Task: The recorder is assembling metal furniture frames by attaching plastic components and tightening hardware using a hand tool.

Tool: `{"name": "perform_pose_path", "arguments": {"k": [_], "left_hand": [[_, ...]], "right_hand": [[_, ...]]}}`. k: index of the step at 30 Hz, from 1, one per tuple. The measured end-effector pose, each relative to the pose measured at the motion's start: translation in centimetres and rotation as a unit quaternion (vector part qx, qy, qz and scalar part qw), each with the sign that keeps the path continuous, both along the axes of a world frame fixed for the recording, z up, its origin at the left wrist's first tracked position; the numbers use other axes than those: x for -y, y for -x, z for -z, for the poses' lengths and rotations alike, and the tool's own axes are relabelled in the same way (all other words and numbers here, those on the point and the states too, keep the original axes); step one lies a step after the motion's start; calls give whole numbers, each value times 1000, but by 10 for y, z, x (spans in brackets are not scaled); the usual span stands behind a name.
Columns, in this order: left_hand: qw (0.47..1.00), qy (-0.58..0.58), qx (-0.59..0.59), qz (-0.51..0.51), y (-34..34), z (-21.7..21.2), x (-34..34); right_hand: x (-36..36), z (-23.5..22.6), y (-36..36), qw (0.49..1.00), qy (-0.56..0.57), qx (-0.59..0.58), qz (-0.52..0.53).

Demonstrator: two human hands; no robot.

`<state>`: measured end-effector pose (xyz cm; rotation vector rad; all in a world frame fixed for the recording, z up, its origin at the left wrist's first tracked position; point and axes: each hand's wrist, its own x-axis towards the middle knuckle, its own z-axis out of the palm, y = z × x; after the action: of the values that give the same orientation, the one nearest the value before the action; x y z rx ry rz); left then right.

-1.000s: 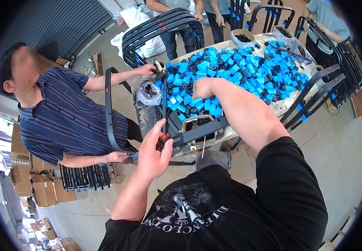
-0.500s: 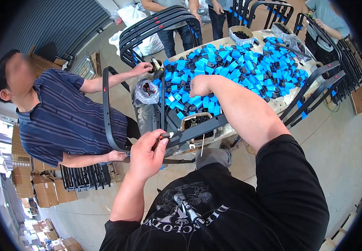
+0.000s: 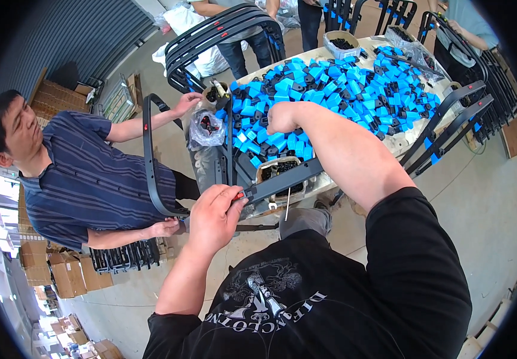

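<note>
My left hand (image 3: 212,218) is closed, thumb and fingertips pinching a small red part (image 3: 240,195) at the left end of a black bar (image 3: 283,182). That bar slants up to the right and passes beneath my right forearm. Over the left-middle of a heap of blue and black plastic pieces (image 3: 336,96), my right hand (image 3: 283,116) is curled, its fingertips hidden. Whatever it may hold cannot be made out. Just behind the bar stands a box of small black parts (image 3: 268,174), and below it a silver wrench end (image 3: 273,206) shows.
A person in a striped shirt (image 3: 91,173) stands at the left, beside a curved black frame (image 3: 149,143). A plastic bag (image 3: 207,130) with red and black bits lies at the table's left end. Stacked black frames (image 3: 219,30) and other people are beyond the table.
The small part in my left hand has shifted onto the bar, its red side now showing. My right hand has moved slightly left over the heap. The co-worker's upper hand has drawn back left.
</note>
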<state>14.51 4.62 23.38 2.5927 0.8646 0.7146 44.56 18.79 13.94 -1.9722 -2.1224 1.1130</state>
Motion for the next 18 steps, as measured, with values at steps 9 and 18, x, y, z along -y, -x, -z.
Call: {"name": "perform_pose_path", "arguments": {"k": [9,18], "left_hand": [[999,-43,-10,9,-11,-5,-5],[999,-22,-34,-25,-11,5,-2]], "right_hand": [[1,-14,1,998,61,13,8],[-3,-7,-1,998,58,14,13]]}}
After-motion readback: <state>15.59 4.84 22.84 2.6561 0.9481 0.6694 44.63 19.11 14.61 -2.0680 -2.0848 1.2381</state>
